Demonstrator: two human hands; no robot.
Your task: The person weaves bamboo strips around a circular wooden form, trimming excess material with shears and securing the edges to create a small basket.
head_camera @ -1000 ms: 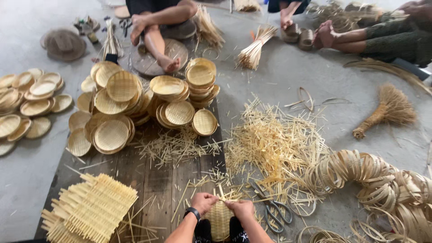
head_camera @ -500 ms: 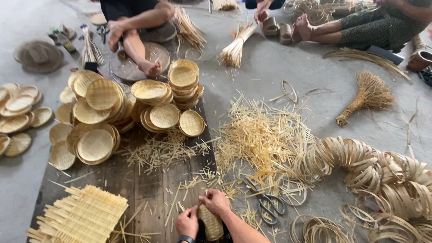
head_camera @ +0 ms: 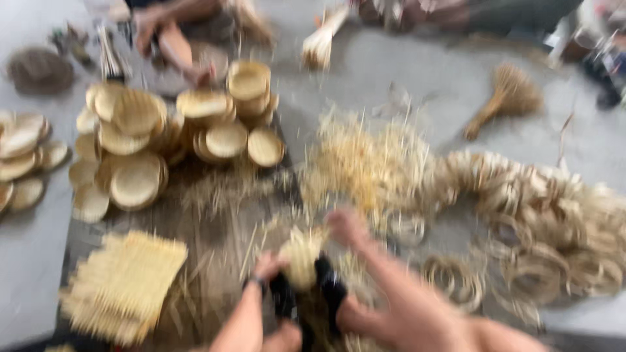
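Left hand [head_camera: 268,266] grips small woven basket [head_camera: 301,257]; right hand [head_camera: 347,227] blurred beside it, grip unclear, probably touching rim

Pale straw-yellow woven piece [head_camera: 301,255], tan round baskets [head_camera: 135,182], dark brown board [head_camera: 222,221], grey floor [head_camera: 32,261].

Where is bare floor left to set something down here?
Bare grey floor lies between the stacked round woven trays and the small straw broom. Crowded: the loose pale straw pile, coiled bamboo rings, and around both hands.
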